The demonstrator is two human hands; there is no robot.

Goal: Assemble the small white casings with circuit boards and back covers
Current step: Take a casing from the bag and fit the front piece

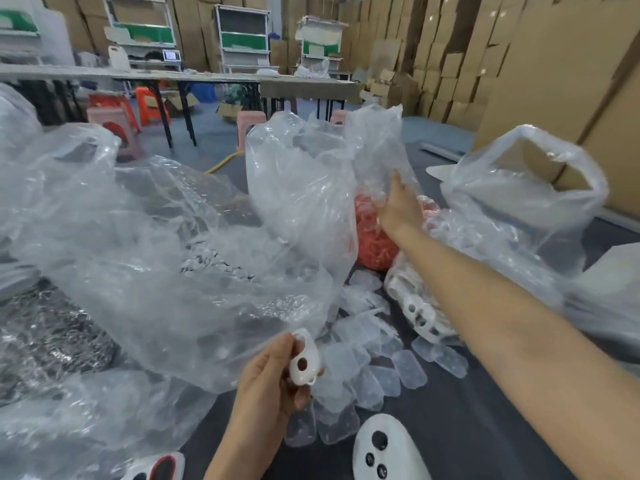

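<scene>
The left hand [270,386] pinches a white casing [304,362], back covers [381,375] just right of it; beyond, a clear bag [304,188] hides the right hand's [400,206] grip.

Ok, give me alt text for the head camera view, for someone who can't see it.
A person's left hand holds a small white casing while the right hand reaches to a clear plastic bag holding red parts. Translucent covers lie scattered on the dark table.
</scene>
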